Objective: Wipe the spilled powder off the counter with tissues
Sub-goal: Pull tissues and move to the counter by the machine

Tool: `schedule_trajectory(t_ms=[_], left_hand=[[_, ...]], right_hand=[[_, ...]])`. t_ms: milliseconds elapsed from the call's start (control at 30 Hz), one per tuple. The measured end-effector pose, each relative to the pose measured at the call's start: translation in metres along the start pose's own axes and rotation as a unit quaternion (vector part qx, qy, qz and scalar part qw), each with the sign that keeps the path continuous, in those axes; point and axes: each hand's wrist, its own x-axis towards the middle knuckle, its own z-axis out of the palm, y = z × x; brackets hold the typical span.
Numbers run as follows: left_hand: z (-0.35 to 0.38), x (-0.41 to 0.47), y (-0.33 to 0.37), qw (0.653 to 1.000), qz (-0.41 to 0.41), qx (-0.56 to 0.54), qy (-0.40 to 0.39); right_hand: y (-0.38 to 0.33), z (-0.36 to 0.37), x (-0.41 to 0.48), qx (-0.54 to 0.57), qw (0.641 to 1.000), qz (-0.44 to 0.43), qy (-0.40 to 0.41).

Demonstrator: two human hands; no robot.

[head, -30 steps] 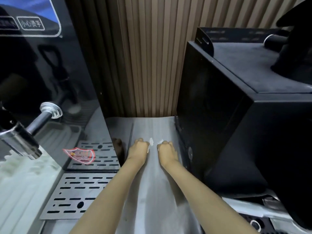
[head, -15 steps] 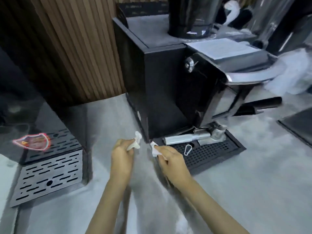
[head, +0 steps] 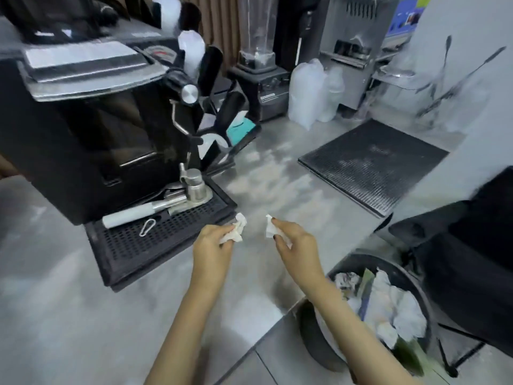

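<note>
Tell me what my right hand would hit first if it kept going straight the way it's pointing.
Your right hand points forward-left over powdery counter; first in line is probably the drip tray corner, though depth is unclear.

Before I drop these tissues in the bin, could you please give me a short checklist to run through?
1. Grip of left hand on left tissue: ok.
2. Pinch of right hand on right tissue: ok.
3. Open bin just off the counter edge, at right: ok.
4. Room in bin above the used tissues: cannot tell.
5. No powder on counter; pale patches beyond the hands may be powder or glare: cannot tell.
</note>
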Motion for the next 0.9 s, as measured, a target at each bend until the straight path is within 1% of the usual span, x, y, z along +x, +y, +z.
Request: schedule_trajectory(t_ms=[100,233,300,367,467,533,600,700,767,900], left_hand=[[0.061,-0.019,0.036,0.999,-0.015,-0.033,-0.011],[0.123,-0.044,0.080,0.998,-0.005,-0.044,-0.042],[0.148,-0.053,0.093,0.997,0.010,-0.027,-0.067],[0.171,-0.063,0.102,0.995,0.008,-0.013,-0.096],[0.203,-0.077,0.106,0.988,0.005,0.000,-0.151],[0.227,-0.083,0.107,0.979,0.008,0.004,-0.203],[0.241,-0.085,0.103,0.969,0.017,0.015,-0.246],[0.262,-0.087,0.102,0.957,0.018,0.043,-0.287],[0.272,-0.086,0.104,0.952,0.002,0.040,-0.304],[0.289,-0.084,0.102,0.941,-0.005,0.060,-0.333]], right_hand=[[0.047,-0.057,-0.006,-0.020,1.000,0.000,-0.001],[0.100,-0.119,-0.014,-0.041,0.998,0.037,0.011],[0.126,-0.143,-0.019,-0.033,0.996,0.081,0.033],[0.152,-0.160,-0.027,-0.032,0.988,0.145,0.046],[0.186,-0.174,-0.041,-0.046,0.972,0.225,0.041],[0.205,-0.182,-0.045,-0.050,0.965,0.255,0.017],[0.214,-0.182,-0.045,-0.059,0.963,0.263,-0.010],[0.230,-0.183,-0.039,-0.068,0.957,0.280,-0.043],[0.239,-0.182,-0.034,-0.065,0.954,0.285,-0.061],[0.245,-0.179,-0.021,-0.073,0.956,0.268,-0.098]])
